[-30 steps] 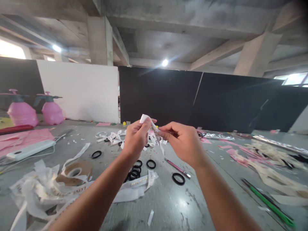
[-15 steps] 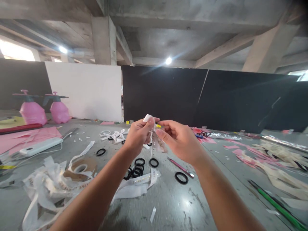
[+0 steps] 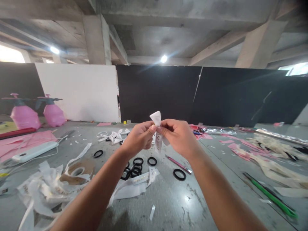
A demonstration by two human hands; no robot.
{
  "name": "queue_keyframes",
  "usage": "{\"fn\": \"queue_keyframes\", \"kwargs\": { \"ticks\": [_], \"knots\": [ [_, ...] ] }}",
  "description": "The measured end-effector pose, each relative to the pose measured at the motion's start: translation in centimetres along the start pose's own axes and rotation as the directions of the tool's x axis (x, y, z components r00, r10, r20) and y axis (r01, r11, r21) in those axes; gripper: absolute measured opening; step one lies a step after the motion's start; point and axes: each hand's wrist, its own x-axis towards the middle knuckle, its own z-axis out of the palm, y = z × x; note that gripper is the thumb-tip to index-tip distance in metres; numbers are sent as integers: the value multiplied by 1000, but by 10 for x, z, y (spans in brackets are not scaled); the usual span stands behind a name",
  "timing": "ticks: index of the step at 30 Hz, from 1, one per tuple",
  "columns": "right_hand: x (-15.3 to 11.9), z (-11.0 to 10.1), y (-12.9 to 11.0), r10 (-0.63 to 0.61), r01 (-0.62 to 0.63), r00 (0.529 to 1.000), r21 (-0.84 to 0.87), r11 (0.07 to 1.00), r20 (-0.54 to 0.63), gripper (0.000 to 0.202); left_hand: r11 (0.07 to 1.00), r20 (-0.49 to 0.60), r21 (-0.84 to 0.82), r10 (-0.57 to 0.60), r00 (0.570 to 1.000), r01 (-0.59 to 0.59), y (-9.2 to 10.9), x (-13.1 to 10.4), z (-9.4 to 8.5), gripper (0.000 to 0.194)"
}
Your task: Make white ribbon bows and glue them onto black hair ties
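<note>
My left hand point(image 3: 141, 136) and my right hand point(image 3: 178, 136) meet in the middle of the view, raised above the table. Both pinch a white printed ribbon point(image 3: 156, 118) between thumb and fingers. A folded loop of it stands up above the fingertips, and a lettered tail hangs down between the hands. On the table below lie several black rings point(image 3: 137, 167), with one black ring point(image 3: 152, 161) just under the ribbon. Another black ring point(image 3: 179, 175) and a pink pen-like tool point(image 3: 178, 164) rest beneath my right hand. Flat strips of white ribbon point(image 3: 134, 191) lie near my left forearm.
Tangled white ribbon point(image 3: 48, 189) and a ribbon roll point(image 3: 78, 171) lie at left, with a white power strip point(image 3: 35, 151) behind. Two pink spray bottles point(image 3: 54, 115) stand at the back left. Green-handled tweezers or scissors point(image 3: 271, 195) and cream ribbon point(image 3: 269, 163) lie at right.
My right thumb and fingers have closed onto the ribbon beside my left hand. The loop now stands higher and wider, and the printed tail shows below. The view has shifted slightly right.
</note>
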Motion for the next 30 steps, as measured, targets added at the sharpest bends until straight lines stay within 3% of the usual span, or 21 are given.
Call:
{"fn": "queue_keyframes", "kwargs": {
  "ticks": [2, 5, 8, 12, 16, 21, 26, 30],
  "knots": [
    [0, -2, 0, -2, 3, 999, 24, 1000, -32, 17, 995, 6, 98, -9, 1000, 9, 2, -1, -3, 38],
    [0, -3, 1, -3, 5, 998, 34, 999, -66, 11, 927, 32, 368, 61, 998, -69, 7, -2, -2, 41],
    [0, -2, 2, -35, 30, 992, -41, 999, -123, 9, 869, 30, 491, 57, 998, -64, 8, -3, 3, 26],
    [0, 0, 6, -47, 46, 994, -14, 999, -98, 9, 917, -16, 397, -26, 1000, 30, 3, -2, 8, 17],
    [3, -11, 14, -53, 54, 999, 73, 996, -6, 23, 937, 60, 350, -34, 998, 11, 3, -2, 2, 14],
    [3, -27, 15, -75, 73, 997, 73, 995, 27, 27, 952, 128, 289, -139, 982, 97, 10, -5, -4, 14],
    [1, -28, 8, -84, 114, 976, -139, 984, 203, 20, 958, 156, 277, -123, 980, 76, 14, -6, -3, 19],
    [2, -27, 7, -37, 84, 981, -252, 964, 189, 28, 939, 156, 344, -88, 984, 30, 15, -7, 0, 27]
  ]
}}
